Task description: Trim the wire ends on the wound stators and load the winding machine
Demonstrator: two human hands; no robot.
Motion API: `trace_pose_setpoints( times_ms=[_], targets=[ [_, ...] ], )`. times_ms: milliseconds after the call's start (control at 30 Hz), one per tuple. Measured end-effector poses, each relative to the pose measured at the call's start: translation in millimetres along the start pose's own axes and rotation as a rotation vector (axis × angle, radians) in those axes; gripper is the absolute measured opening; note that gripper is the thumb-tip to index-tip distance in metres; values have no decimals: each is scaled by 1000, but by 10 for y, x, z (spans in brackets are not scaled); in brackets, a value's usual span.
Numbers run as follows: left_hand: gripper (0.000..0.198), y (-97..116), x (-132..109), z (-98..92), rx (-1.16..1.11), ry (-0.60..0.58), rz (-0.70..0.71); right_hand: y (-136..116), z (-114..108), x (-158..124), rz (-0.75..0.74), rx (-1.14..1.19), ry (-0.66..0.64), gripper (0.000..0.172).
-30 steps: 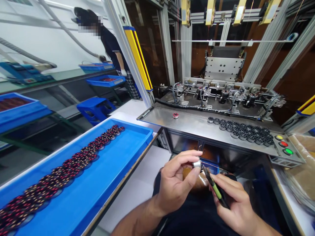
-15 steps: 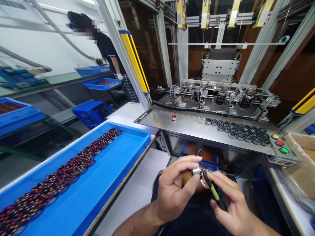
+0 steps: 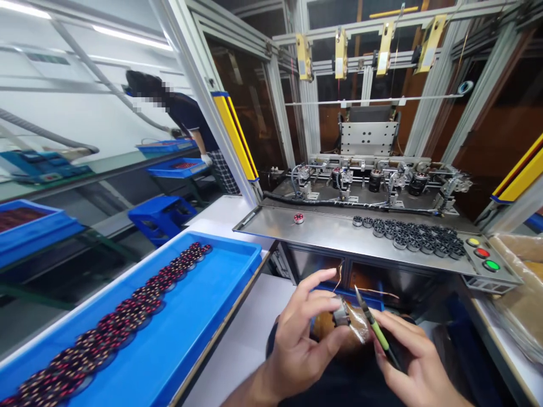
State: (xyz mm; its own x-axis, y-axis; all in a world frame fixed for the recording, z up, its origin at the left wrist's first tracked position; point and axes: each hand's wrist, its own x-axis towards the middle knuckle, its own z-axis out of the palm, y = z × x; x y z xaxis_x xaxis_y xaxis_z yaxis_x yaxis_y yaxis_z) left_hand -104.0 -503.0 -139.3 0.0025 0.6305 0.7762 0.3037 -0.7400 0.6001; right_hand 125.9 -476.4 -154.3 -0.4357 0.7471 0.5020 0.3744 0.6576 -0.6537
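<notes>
My left hand [image 3: 302,333] grips a small silver-and-black motor stator [image 3: 340,314] between thumb and fingers, above my lap. Thin copper wires [image 3: 340,276] stick up from it, and another strand stretches to the right behind the cutters. In my right hand [image 3: 413,347] is a pair of small cutting pliers [image 3: 379,332] with green handles. Their tip points up and left, beside the stator and apart from it. A plastic bag with brownish contents [image 3: 358,328] lies below and behind my hands, partly hidden.
At left, a blue tray [image 3: 186,333] holds rows of red-and-black wound stators [image 3: 114,322]. On the metal ledge [image 3: 271,223] are one red stator [image 3: 298,218] and many black ones [image 3: 419,237]. Buttons [image 3: 481,252] sit right, a winding machine [image 3: 369,175] behind. A person [image 3: 182,116] stands back left.
The cutters have drawn back from the stator to the right, leaving a gap. The stator has tilted and dropped slightly in my left hand. My view has tipped up a little.
</notes>
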Motion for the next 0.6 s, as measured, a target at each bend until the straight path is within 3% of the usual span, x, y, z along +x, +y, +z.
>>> trace_pose_setpoints(
  times_ms=[100, 400, 600],
  targets=[
    [53, -48, 15, -55, 79, 28, 107, 30, -58, -52, 16, -11, -53, 47],
    [29, 50, 115, -121, 269, -27, 265, -2, -264, -257, 159, 3, -147, 55],
    [29, 26, 104, -176, 334, -76, 295, -210, -273, -163, 303, 534, -269, 50]
  ],
)
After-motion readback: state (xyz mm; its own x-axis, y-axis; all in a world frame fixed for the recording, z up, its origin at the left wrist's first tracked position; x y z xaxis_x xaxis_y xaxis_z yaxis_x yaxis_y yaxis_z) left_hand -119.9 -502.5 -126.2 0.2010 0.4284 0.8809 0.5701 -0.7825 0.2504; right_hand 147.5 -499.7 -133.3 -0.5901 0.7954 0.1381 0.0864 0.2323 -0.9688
